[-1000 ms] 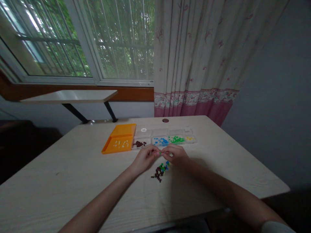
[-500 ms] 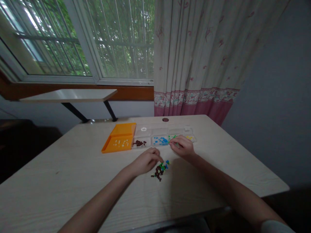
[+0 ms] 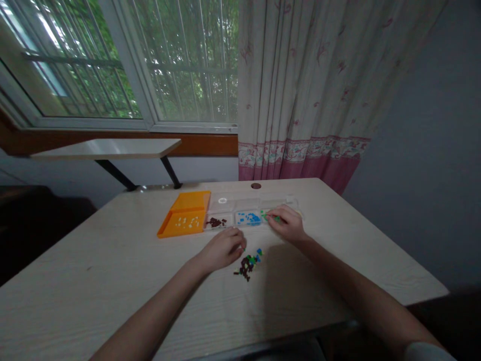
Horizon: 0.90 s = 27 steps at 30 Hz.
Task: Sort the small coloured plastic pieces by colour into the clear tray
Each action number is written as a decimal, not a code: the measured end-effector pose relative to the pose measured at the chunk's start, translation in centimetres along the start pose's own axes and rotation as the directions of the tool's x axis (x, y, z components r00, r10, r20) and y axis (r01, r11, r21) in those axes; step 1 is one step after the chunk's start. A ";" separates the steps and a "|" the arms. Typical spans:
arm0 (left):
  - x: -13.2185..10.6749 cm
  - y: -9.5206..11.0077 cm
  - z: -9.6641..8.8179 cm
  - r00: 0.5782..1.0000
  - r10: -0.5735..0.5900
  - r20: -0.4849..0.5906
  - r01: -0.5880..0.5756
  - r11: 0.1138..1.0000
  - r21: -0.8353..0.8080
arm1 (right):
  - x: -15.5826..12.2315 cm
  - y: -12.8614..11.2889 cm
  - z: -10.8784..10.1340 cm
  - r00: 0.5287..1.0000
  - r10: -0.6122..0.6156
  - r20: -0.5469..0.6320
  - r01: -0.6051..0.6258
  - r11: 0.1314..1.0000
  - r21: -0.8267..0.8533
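A small heap of mixed dark, green and blue beads (image 3: 248, 264) lies on the pale wooden table (image 3: 112, 281). My left hand (image 3: 224, 247) rests just left of the heap with its fingers curled under. My right hand (image 3: 287, 222) reaches over the clear compartment tray (image 3: 240, 206), fingers pinched above the green beads (image 3: 271, 217); what it pinches is too small to make out. The tray also holds brown beads (image 3: 215, 222) and blue beads (image 3: 248, 218).
An orange tray (image 3: 185, 219) with small white pieces sits left of the clear tray. A round hole (image 3: 256, 186) marks the table's far edge. Behind stand a fold-out shelf (image 3: 105, 148), a window and a pink-hemmed curtain (image 3: 300, 90).
My hands were together above the heap. The right hand has since moved away to the green compartment of the clear tray; the left hand lowered beside the heap.
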State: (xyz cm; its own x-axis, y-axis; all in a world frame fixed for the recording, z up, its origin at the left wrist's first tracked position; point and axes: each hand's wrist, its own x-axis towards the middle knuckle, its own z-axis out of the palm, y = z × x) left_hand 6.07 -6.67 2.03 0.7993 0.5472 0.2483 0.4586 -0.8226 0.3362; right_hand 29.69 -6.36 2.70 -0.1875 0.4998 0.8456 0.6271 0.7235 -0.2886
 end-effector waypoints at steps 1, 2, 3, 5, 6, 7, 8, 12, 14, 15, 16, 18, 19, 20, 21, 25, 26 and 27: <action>0.0 -0.1 0.0 1.000 -0.008 0.002 0.008 1.000 0.002 | 0.0 0.7 -0.2 0.999 0.034 0.040 -0.033 0.999 -0.027; 0.0 -0.2 0.0 1.000 -0.017 -0.001 0.017 1.000 0.004 | 0.0 1.5 -0.4 0.993 0.082 0.084 -0.076 0.995 -0.068; -0.1 -0.2 0.0 1.000 -0.025 -0.006 0.025 1.000 0.007 | -0.1 2.3 -0.6 0.981 0.143 0.132 -0.127 0.984 -0.123; -0.1 -0.3 0.0 0.999 -0.031 -0.011 0.031 0.999 0.016 | -0.3 4.1 -0.8 0.937 0.281 0.206 -0.229 0.943 -0.243; -0.1 -0.4 0.0 1.000 -0.029 -0.011 0.030 0.999 0.021 | -0.5 4.9 -0.8 0.911 0.339 0.234 -0.267 0.919 -0.291; -0.1 -0.4 0.0 1.000 -0.026 -0.011 0.027 0.999 0.024 | -0.6 5.5 -0.8 0.889 0.382 0.253 -0.293 0.898 -0.327; -0.1 -0.5 0.1 1.000 -0.023 -0.010 0.023 0.999 0.025 | -0.8 6.1 -0.7 0.871 0.414 0.264 -0.311 0.882 -0.355; -0.2 -0.6 0.1 1.000 -0.016 -0.011 0.016 1.000 0.013 | -1.1 6.8 -0.7 0.846 0.472 0.250 -0.345 0.840 -0.419; -0.2 -0.8 0.2 1.000 -0.012 -0.017 0.011 1.000 -0.003 | -1.0 6.7 -0.8 0.842 0.488 0.231 -0.355 0.822 -0.445; -0.2 -0.8 0.2 1.000 -0.009 -0.022 0.009 1.000 -0.013 | -1.0 6.7 -0.9 0.842 0.493 0.220 -0.359 0.815 -0.454; -0.2 -0.8 0.2 1.000 -0.006 -0.026 0.006 1.000 -0.022 | -0.9 6.6 -1.0 0.845 0.493 0.208 -0.361 0.812 -0.459; -0.2 -0.9 0.3 1.000 -0.003 -0.028 0.002 0.999 -0.034 | -0.9 6.2 -1.1 0.862 0.469 0.190 -0.352 0.825 -0.442; -0.2 -0.9 0.3 1.000 -0.002 -0.026 0.001 0.999 -0.036 | -0.9 5.9 -1.1 0.875 0.444 0.192 -0.336 0.843 -0.419; -0.2 -0.9 0.3 1.000 -0.003 -0.025 0.002 0.999 -0.037 | -0.9 5.5 -0.9 0.887 0.411 0.209 -0.310 0.868 -0.388; -0.2 -0.9 0.3 1.000 -0.004 -0.024 0.003 0.999 -0.038 | -0.9 4.9 -0.7 0.897 0.370 0.243 -0.275 0.895 -0.351; -0.1 -0.6 0.1 0.995 -0.033 -0.097 0.028 0.998 -0.053 | -1.5 1.9 1.1 0.892 0.164 0.421 -0.094 0.979 -0.183; 0.0 -0.5 0.0 0.991 -0.047 -0.129 0.039 0.997 -0.061 | -1.7 1.2 1.5 0.887 0.111 0.447 -0.054 0.989 -0.139; 0.0 -0.3 -0.1 0.985 -0.060 -0.164 0.049 0.996 -0.070 | -1.9 0.4 2.0 0.887 0.070 0.457 -0.024 0.994 -0.106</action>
State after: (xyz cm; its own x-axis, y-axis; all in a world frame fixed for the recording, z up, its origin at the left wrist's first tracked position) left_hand 5.89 -6.39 1.98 0.6960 0.6133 0.3734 0.4686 -0.7820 0.4111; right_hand 28.82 -6.05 0.10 -0.4680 0.7116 0.5240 0.7079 0.6568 -0.2597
